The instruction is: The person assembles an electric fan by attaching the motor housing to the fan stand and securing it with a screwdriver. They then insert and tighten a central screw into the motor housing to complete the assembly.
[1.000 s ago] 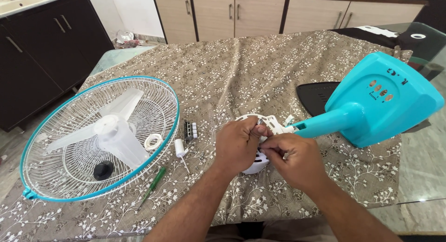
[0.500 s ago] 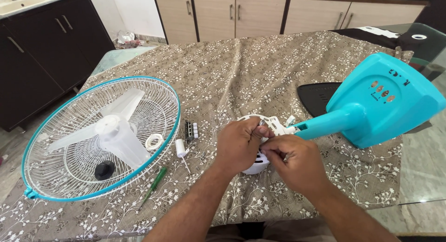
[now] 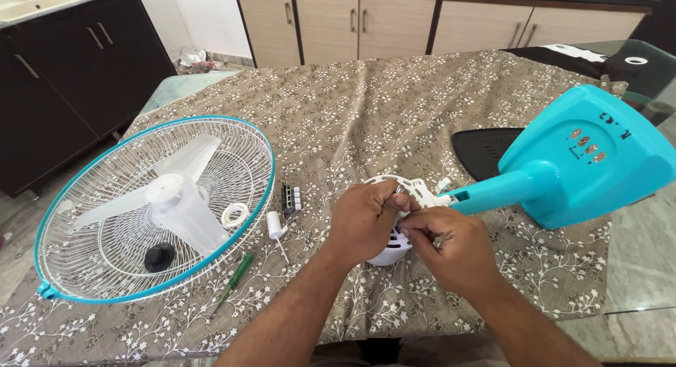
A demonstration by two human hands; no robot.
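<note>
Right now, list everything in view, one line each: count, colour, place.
fan guard: one, white wire with a teal rim, left on the cloth.
fan blade: one, translucent white, lying in the guard.
knob: one, black, in the guard.
ring: one, white, at the guard's right rim.
screwdriver: one, green, in front of the guard.
cylinder part: one, white, right of the guard.
switch block: one, black and white, beside the cylinder.
motor housing: one, white, under both hands.
fan stand: one, teal, right side.
tablecloth: one, brown floral, over the table.
left hand: gripping the housing.
right hand: fingertips pinched at the housing.
</note>
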